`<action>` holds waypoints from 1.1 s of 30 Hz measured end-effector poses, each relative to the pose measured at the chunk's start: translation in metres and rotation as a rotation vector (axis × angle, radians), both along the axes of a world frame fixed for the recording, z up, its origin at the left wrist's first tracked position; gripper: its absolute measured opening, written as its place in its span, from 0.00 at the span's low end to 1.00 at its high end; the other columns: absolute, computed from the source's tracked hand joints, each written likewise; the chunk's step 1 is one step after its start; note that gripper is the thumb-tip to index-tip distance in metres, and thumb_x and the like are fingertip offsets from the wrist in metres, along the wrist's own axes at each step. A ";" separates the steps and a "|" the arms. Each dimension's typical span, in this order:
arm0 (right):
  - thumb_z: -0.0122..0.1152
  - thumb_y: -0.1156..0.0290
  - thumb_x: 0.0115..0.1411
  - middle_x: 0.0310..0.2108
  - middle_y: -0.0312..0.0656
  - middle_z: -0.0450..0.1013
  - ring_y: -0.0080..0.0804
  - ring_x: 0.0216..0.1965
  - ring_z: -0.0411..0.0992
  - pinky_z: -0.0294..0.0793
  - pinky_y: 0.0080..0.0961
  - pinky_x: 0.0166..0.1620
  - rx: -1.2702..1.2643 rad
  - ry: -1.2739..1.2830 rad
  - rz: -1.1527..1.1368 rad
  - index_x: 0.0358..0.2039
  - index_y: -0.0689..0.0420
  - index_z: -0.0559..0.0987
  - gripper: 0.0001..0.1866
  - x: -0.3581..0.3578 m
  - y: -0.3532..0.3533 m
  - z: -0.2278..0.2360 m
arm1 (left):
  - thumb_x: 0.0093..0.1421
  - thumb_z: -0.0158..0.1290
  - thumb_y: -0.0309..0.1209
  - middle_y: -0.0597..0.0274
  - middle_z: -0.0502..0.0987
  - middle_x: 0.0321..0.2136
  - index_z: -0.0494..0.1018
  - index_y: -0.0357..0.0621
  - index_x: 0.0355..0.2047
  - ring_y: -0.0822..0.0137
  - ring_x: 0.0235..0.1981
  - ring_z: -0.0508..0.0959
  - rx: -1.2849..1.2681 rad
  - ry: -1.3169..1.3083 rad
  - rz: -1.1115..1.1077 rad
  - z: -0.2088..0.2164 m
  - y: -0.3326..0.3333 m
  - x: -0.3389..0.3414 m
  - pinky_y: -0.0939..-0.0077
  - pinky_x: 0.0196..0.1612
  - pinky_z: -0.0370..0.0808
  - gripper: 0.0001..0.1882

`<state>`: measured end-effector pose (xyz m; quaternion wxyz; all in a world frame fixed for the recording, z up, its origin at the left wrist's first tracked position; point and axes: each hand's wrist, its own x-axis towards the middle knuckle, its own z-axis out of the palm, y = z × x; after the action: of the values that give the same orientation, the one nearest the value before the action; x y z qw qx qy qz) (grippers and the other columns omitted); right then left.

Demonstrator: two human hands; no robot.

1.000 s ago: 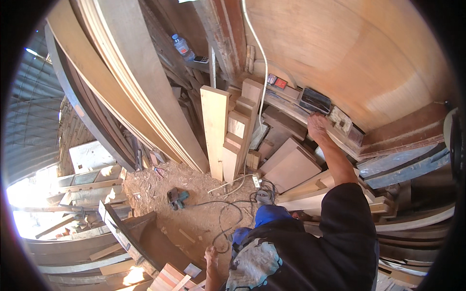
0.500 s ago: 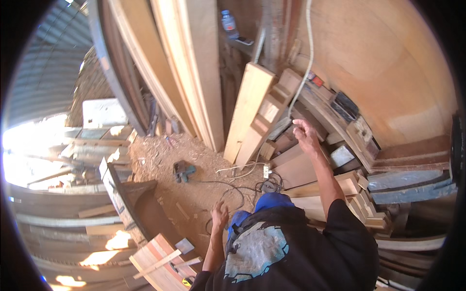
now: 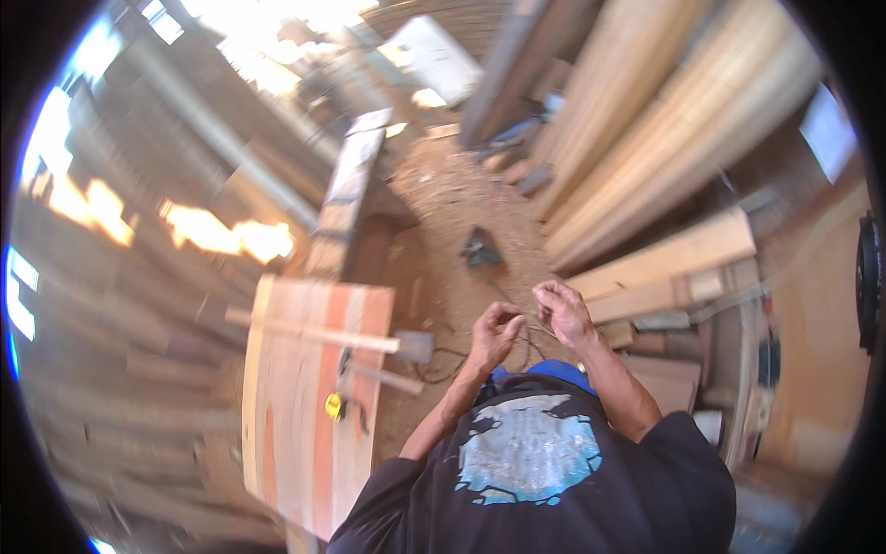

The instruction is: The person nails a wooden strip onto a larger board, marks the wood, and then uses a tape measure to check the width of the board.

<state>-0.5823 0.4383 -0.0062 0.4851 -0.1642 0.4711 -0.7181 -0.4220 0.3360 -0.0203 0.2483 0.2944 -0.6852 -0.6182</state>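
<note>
My left hand and my right hand are raised close together in front of my body, nearly touching. The fingers of both are curled in, with thumb and fingertips together. Anything between them is too small or blurred to make out. Beyond them a dark green corded power tool lies on the floor among sawdust. To the left of my left arm stands a striped wooden panel. On the panel lie a narrow wood strip and a yellow tape measure.
Dark cable runs over the floor by my left hand. Tall planks lean at the upper right, with a thick pale beam below them. A narrow bench stands beyond the panel. Blurred stacked timber fills the left side.
The view has swung left, bringing the panel and tape measure further in. My hands have come together from wide apart, and their fingers have curled in.
</note>
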 end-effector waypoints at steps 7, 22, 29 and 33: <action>0.61 0.68 0.68 0.29 0.30 0.75 0.19 0.30 0.71 0.72 0.23 0.34 0.143 -0.306 0.352 0.38 0.49 0.79 0.02 0.151 -0.102 0.004 | 0.66 0.59 0.23 0.67 0.79 0.34 0.75 0.40 0.39 0.76 0.37 0.78 0.298 0.238 0.291 -0.006 -0.061 0.138 0.79 0.41 0.76 0.03; 0.61 0.60 0.67 0.32 0.38 0.77 0.35 0.36 0.77 0.78 0.37 0.41 0.333 0.173 0.955 0.41 0.54 0.79 0.11 0.282 -0.213 -0.036 | 0.69 0.53 0.24 0.66 0.78 0.38 0.72 0.43 0.43 0.78 0.41 0.75 0.255 0.365 0.894 -0.028 -0.100 0.266 0.79 0.49 0.73 0.04; 0.67 0.59 0.58 0.53 0.65 0.68 0.65 0.49 0.75 0.77 0.52 0.48 0.155 1.560 1.484 0.71 0.52 0.53 0.46 0.307 -0.225 -0.078 | 0.67 0.53 0.24 0.68 0.77 0.38 0.72 0.41 0.46 0.78 0.40 0.75 0.236 0.149 1.157 -0.038 -0.129 0.319 0.79 0.47 0.73 0.08; 0.60 0.77 0.56 0.52 0.64 0.69 0.65 0.49 0.75 0.77 0.50 0.51 0.078 1.425 1.514 0.74 0.52 0.48 0.48 0.303 -0.247 -0.089 | 0.68 0.57 0.29 0.64 0.78 0.37 0.71 0.37 0.53 0.75 0.41 0.77 0.272 -0.047 1.237 -0.054 -0.133 0.339 0.79 0.47 0.75 0.16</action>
<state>-0.2796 0.1918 -0.0949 0.4232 -0.7873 0.4452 0.0535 -0.0826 0.2026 -0.0743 0.5049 0.6783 -0.3087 -0.4354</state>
